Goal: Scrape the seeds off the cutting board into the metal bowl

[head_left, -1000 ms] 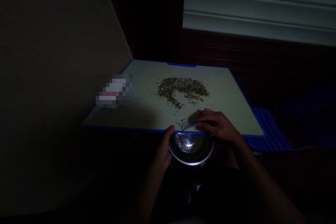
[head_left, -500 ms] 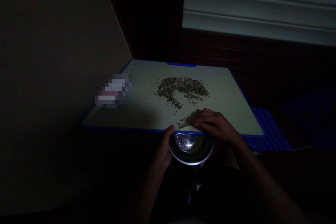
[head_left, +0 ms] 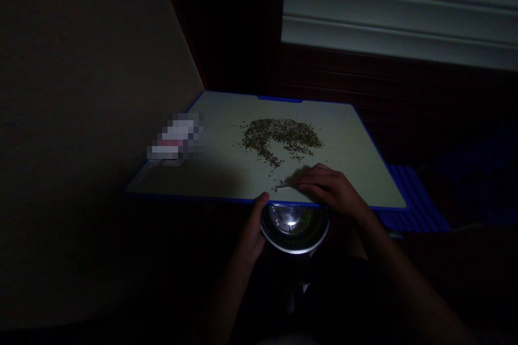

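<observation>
My left hand (head_left: 254,232) is at the near edge of a pale, blue-rimmed tabletop (head_left: 210,172). Its thumb lies on the edge and its palm is against a shiny metal bowl (head_left: 297,245), whose far part is under the tabletop; its other fingers are hidden. Small greenish seeds or beans lie inside the bowl. Closed in my right hand (head_left: 329,186) is a thin, pale, flat strip (head_left: 285,186), its tip beside a few loose seeds near the edge. Farther back, a curved heap of small brown-green seeds (head_left: 279,135) spreads over the tabletop.
A blurred-out white and red object (head_left: 174,137) lies at the tabletop's left edge. The wall (head_left: 101,91) adjoins that side. Blue slats (head_left: 413,199) show low on the right, and a pale ridged panel (head_left: 396,5) stands behind. The room is dim.
My right hand and the strip have shifted slightly away from the near edge, towards the loose seeds. My left hand and the bowl stay nearly in place.
</observation>
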`<state>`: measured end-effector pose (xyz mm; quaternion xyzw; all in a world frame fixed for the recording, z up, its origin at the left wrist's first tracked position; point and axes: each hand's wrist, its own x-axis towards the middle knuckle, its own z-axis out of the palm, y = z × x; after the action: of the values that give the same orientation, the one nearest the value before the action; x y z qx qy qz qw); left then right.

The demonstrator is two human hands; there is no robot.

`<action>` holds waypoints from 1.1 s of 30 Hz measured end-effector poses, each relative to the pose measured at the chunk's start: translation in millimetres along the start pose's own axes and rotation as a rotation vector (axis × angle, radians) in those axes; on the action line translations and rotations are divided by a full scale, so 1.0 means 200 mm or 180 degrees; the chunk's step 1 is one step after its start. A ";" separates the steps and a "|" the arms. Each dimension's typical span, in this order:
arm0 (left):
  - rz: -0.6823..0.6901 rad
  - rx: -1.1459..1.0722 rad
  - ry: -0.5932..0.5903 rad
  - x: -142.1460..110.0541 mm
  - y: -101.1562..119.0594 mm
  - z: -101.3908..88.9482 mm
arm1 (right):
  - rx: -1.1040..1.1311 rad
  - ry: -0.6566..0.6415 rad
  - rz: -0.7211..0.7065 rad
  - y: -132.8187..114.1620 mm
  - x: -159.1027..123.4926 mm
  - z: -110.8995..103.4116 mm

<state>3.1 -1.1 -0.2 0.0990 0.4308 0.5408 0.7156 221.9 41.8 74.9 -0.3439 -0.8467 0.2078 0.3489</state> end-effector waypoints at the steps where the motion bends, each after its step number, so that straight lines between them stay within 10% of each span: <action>1: 0.0000 0.0007 0.0007 0.00 0.00 0.00 | 0.0012 -0.0020 -0.0031 0.00 0.00 0.00; 33: -0.0046 -0.0099 -0.0065 -0.01 0.01 0.03 | 0.0126 -0.0061 0.0049 0.01 0.01 0.00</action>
<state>5.4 -0.8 5.3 0.0903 0.4157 0.5412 0.7253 221.5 45.4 73.7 -0.3413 -0.8430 0.2305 0.3460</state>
